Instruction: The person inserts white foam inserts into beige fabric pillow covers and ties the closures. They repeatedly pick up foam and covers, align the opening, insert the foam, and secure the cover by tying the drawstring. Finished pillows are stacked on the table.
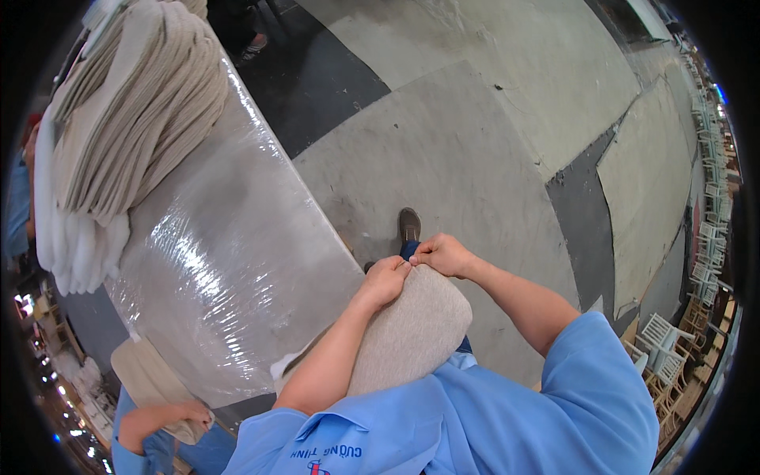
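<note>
A beige fabric cushion piece (417,326) with rounded corners lies against my body, its far end raised in front of me. My left hand (385,282) is closed on the far edge of that piece, with fingertips pinched together. Right beside it, my right hand (441,255) pinches the same edge, and the two hands nearly touch. Something small and pale shows between the fingertips, too small to make out. Part of the cushion's left side is hidden behind my left forearm.
On my left stands a table (261,237) wrapped in shiny clear plastic. A tall stack of beige fabric pieces (146,111) lies at its far end, beside white padding (75,249). At lower left a co-worker's hand (192,413) holds another beige piece (150,372). White chairs (665,344) stand far right.
</note>
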A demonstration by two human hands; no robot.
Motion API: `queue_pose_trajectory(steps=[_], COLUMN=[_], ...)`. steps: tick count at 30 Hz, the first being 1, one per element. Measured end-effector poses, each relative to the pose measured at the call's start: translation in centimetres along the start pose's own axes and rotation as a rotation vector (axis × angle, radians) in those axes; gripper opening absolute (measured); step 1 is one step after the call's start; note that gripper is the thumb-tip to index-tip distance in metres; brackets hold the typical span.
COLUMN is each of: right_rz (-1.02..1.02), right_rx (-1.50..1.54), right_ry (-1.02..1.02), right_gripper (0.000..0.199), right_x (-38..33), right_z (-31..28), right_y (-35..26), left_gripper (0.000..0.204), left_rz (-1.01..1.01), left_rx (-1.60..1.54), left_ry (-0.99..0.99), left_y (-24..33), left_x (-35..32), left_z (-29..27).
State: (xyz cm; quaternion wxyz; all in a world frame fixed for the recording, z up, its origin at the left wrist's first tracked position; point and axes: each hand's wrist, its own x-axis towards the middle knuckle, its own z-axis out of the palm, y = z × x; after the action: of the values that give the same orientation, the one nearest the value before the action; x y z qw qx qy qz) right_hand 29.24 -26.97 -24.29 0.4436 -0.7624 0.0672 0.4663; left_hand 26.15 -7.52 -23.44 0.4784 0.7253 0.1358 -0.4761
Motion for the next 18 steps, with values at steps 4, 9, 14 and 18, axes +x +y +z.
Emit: queue_pose_trajectory(steps=[4,9,14,18], right_rz=[0.134,0.258,0.413,0.496], right_rx=[0.240,0.530,0.834,1.038], right_ry=[-0.093,-0.147,-0.201,-0.252], right_gripper=[0.022,0.020,0.022,0.021], right_x=[0.8,0.7,0.7,0.4], right_z=[0.3,1.3,2.0,2.7], right_y=[1.5,3.6,4.9,5.5], left_gripper=[0.035,0.035,0.034,0.033], left_rz=[-0.012,-0.021,-0.100,-0.130], left_rx=[0.145,0.308,0.307,0.321], left_ry=[0.056,0.068,0.038,0.034], left_y=[0.1,0.4,0.8,0.5], left_x=[0.6,1.1,1.3,1.7], left_z=[0.4,1.6,2.0,2.3])
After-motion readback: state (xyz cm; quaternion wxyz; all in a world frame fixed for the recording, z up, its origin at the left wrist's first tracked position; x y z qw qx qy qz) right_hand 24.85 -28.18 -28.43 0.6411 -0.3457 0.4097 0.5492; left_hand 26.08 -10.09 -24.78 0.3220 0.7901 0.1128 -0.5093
